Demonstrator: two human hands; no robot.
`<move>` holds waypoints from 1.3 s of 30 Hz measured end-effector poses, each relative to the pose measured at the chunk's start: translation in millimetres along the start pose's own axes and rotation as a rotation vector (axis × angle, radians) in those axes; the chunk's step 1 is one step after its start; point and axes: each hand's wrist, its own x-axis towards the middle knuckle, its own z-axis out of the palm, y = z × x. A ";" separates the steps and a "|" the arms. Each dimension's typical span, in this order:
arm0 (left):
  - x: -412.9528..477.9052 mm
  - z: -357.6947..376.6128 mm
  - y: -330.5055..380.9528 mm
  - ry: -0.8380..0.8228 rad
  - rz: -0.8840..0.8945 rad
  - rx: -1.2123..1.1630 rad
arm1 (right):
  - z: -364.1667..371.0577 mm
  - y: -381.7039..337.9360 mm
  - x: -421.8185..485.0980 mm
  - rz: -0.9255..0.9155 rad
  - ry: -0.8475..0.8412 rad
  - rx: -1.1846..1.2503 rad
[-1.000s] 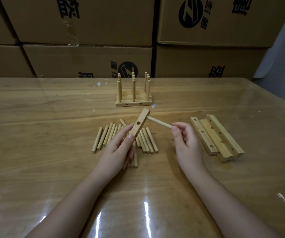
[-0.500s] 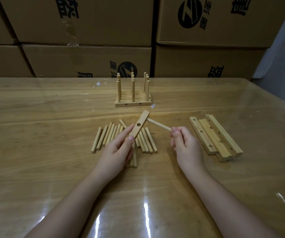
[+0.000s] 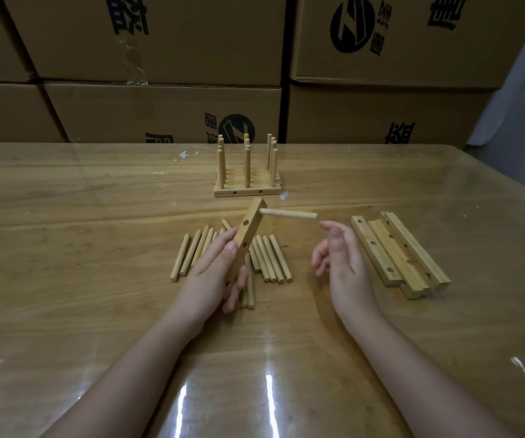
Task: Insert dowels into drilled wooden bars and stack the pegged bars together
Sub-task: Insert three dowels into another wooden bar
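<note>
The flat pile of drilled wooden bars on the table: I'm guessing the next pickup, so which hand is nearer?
Right. The right hand hangs open just beside the bars; the left hand is farther off.

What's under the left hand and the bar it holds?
Loose dowels lie on the table under the left hand and bar. Those directly beneath are covered, so their count can't be told.

Two bare forearms come in from the bottom edge of the head view, no sleeves in view on either. Bare left hand (image 3: 213, 273) and bare right hand (image 3: 340, 263): short plain fingernails, with the left thumbnail (image 3: 231, 246) the clearest. Skin smooth and unmarked along both arms from wrist to frame edge.
</note>
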 end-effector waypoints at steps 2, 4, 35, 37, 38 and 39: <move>1.8 -1.3 0.3 0.042 -0.018 -0.077 | -0.1 0.6 -0.1 -0.005 -0.028 -0.048; 3.6 -2.5 0.8 0.086 -0.019 -0.147 | 1.1 1.0 -0.4 -0.015 -0.101 -0.158; 8.3 -14.5 -2.4 0.055 -0.073 -0.554 | 0.7 5.4 2.1 0.093 -0.048 -0.477; 8.9 -15.3 -3.9 0.048 -0.059 -0.512 | -3.4 -1.3 5.0 0.205 -0.004 -0.034; 9.2 -15.3 -4.8 0.045 -0.049 -0.479 | -5.4 -3.9 6.3 0.261 0.005 0.153; 9.5 -15.1 -5.1 0.044 -0.043 -0.445 | -7.0 -5.6 7.1 0.312 0.000 0.310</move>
